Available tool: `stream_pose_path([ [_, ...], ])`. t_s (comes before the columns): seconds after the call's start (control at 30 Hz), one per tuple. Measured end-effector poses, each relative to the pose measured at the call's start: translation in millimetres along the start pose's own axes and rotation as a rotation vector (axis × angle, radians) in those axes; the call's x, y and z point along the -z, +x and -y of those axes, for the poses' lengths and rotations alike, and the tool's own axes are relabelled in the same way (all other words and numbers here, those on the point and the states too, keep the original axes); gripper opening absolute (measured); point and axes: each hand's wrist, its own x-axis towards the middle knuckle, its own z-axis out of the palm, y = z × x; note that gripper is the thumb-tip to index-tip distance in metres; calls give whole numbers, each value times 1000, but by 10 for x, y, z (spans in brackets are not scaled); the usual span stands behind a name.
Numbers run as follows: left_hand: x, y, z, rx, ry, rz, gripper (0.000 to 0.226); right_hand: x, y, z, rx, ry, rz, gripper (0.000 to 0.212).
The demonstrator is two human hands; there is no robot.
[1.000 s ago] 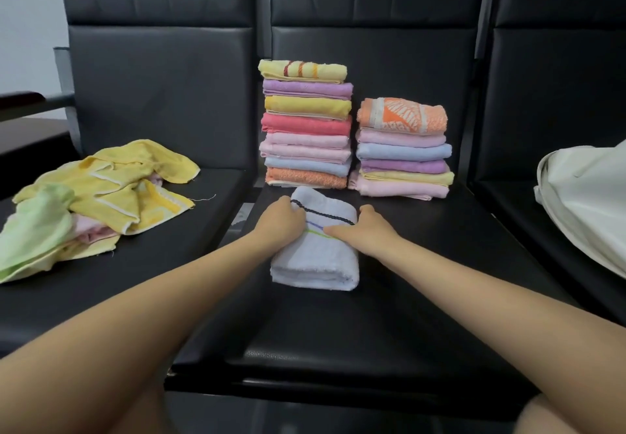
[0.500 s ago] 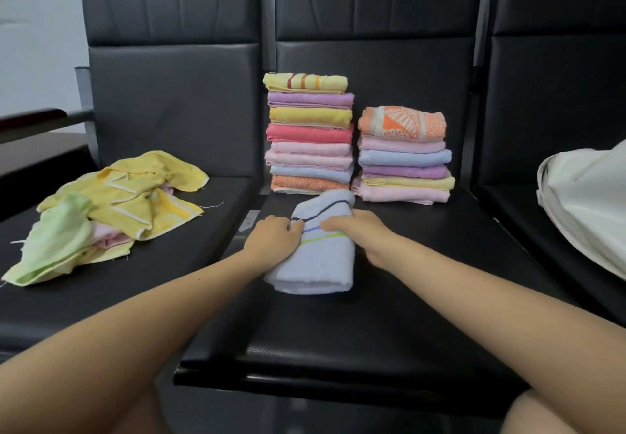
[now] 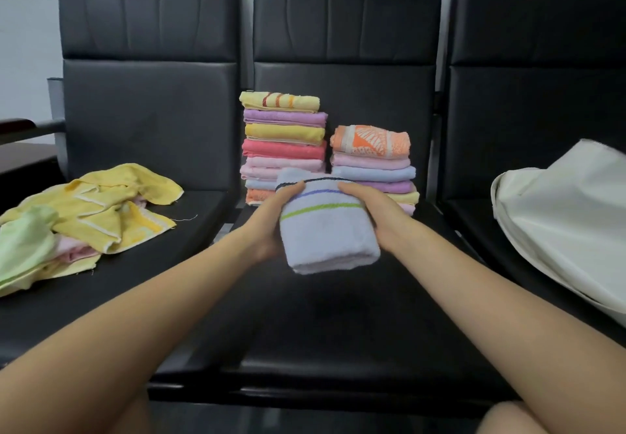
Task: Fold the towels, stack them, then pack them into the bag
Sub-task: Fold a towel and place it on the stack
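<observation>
1. Head view: I hold the folded white towel [image 3: 330, 230] above the middle seat [image 3: 338, 315], left hand [image 3: 271, 223] and right hand [image 3: 376, 216] gripping opposite sides, likely to keep the fold intact.
2. Two stacks [image 3: 371, 162] stand just behind it, the likely destination.
3. Unfolded towels [image 3: 95, 213] lie left; bag [image 3: 569, 216] waits right.

One head view only: you're looking forward and slightly down from close range at the middle seat [image 3: 305, 315], both hands [image 3: 271, 227] centre-frame, seat backs filling the top, neighbouring seats cut off at both edges.
</observation>
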Motion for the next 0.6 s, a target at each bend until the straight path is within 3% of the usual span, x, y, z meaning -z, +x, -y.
stream_pose_path([
  [0.1, -56, 89, -2, -96, -55, -72, 35, 93, 64, -74, 4, 2, -49, 32],
  [0.2, -160, 177, 75, -188, -117, -157, 39, 174, 111, -215, -131, -50, -82, 36],
  [0.37, -293, 282, 208, -270, -161, -176, 35, 227, 123, -315, -272, 85, -97, 55],
  [0.5, -238, 348, 314, -296, -133, -200, 23, 140, 209, -279, -210, 123, -127, 36],
  [0.53, -209, 373, 327, -298, -109, -224, 22, 92, 256, -278, -199, 105, -192, 25],
  [0.6, -146, 433, 304, -298, -99, -306, 26, 141, 363, -239, -105, 13, -486, 12],
])
